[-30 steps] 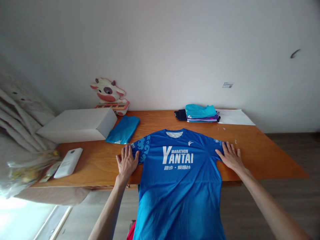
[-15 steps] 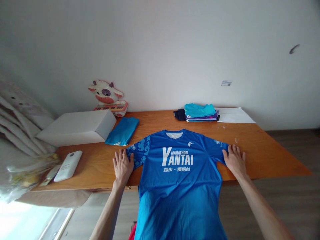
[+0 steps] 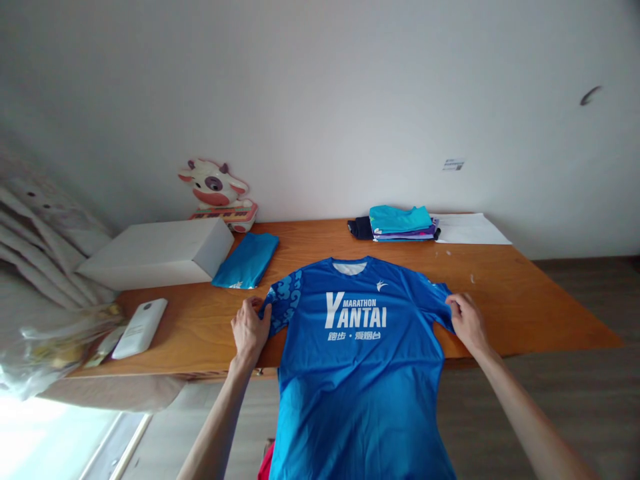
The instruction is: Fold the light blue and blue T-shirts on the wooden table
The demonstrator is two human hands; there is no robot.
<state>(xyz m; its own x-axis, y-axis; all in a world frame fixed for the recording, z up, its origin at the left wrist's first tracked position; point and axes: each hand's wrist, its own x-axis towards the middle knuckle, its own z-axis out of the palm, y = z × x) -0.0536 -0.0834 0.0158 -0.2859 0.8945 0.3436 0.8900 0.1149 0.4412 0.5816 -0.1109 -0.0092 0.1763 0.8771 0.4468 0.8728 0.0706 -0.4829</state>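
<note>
Blue T-shirt (image 3: 360, 370), lettered MARATHON YANTAI: face up, draped toward the near side over the front edge of a wooden table (image 3: 520, 300), with collar away. Left hand (image 3: 250, 328): curled, pinching one cuff between thumb and fingers, near the front edge. Right hand (image 3: 467, 323): curled, pinching the opposite cuff, with sideways room out to the slanting right edge. White oblong object (image 3: 140, 328): flat, well left of the left hand, near the front edge. Folded blue cloth (image 3: 246, 260): just beyond the left-hand cuff, little room between, beside a white box (image 3: 150, 252). Stacked folded clothes (image 3: 400, 223): at the back edge, apart from the collar, beside white paper (image 3: 473, 229). Cow-shaped toy keyboard (image 3: 215, 190): behind the box, by the wall (image 3: 325, 100).
</note>
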